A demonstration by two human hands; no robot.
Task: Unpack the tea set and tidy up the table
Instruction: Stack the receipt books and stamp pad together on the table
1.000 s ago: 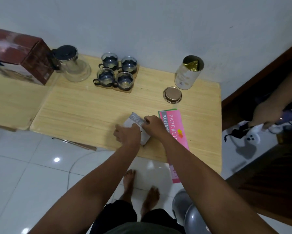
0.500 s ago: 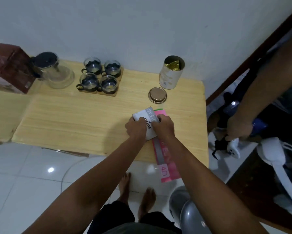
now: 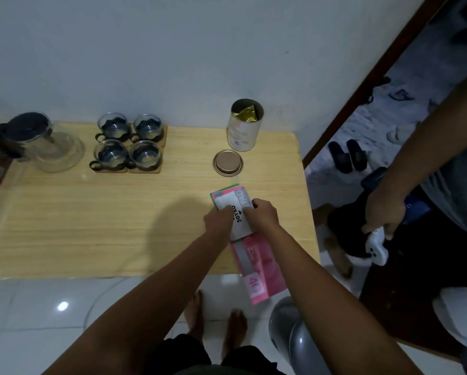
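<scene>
**Both hands on the white pad**

The left hand and right hand grasp a white pad, laid on a pink paper pack overhanging the near right edge of the wooden surface. Far left: one glass teapot, four glass cups on coasters. Far right: an open round tin, its lid lying flat just nearer.
</scene>
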